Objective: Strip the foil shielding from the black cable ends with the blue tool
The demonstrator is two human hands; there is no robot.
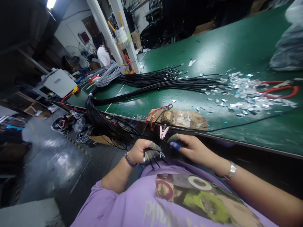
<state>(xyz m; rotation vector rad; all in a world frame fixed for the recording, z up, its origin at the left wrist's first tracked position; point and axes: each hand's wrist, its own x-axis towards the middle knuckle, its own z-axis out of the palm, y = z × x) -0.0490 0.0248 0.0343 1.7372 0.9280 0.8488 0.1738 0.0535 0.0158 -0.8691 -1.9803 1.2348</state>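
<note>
My left hand (148, 150), with grey coverings on its fingertips, is closed around several black cables (155, 162). Fine coloured wires (162, 154) fan out from a stripped cable end at its fingertips. To its right, my right hand (186, 145) has a grey fingertip covering and a blue wrap on the thumb. Its thumb and index finger are drawn together in a pinch; whatever they hold is too small to make out. A pink clip (163, 131) sits between the hands at the table's edge, near a worn wooden block (180, 119).
A black cable bundle (142, 90) runs across the green table (227, 124) and droops over its edge. Foil scraps (246, 91) and red-orange-handled scissors (281, 91) lie at right. Grey cables (107, 75) lie near white posts (130, 34). A person (103, 56) is in the background.
</note>
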